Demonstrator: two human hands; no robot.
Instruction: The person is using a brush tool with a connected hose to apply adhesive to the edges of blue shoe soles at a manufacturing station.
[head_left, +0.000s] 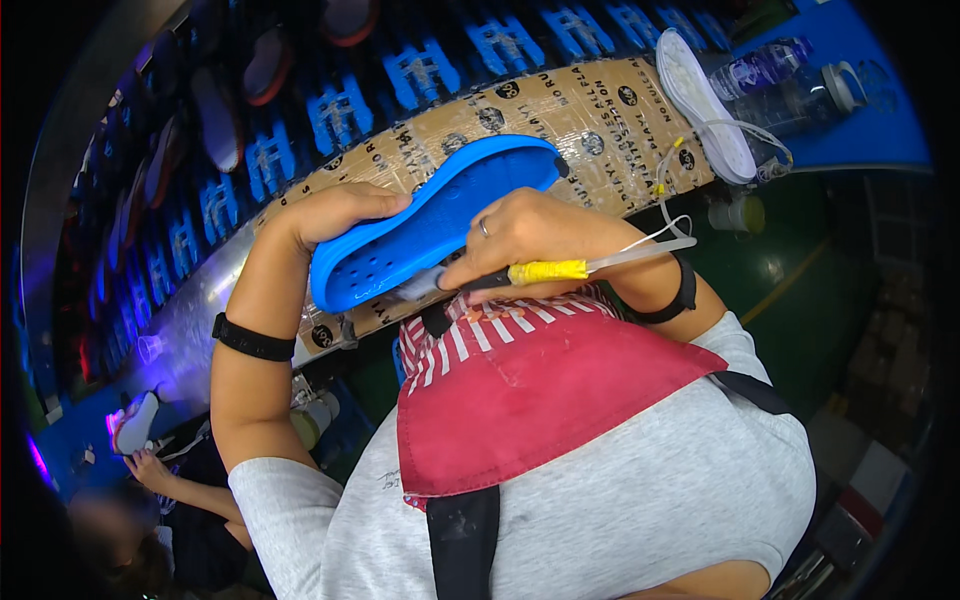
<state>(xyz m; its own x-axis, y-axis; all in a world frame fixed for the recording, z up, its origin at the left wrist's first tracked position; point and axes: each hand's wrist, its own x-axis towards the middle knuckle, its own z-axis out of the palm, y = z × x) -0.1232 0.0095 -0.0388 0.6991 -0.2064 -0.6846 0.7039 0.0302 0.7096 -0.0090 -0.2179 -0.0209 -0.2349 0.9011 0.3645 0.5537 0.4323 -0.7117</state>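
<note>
1. Left hand [335,215] has its grip closed round the heel end of a blue shoe sole [430,220], held up over the near edge of the table [600,120].
2. Right hand [520,235] is clamped on a yellow-handled brush [545,271], bristles touching the sole.
3. A white insole [705,105] and water bottles [790,85] sit toward the table's right end.

The shoe sole [440,220] was bright blue with small holes; the tool's grip [548,270] yellow; the apron [530,390] red, white-striped at top; the insole [705,105] white; the wristbands [252,340] black.
</note>
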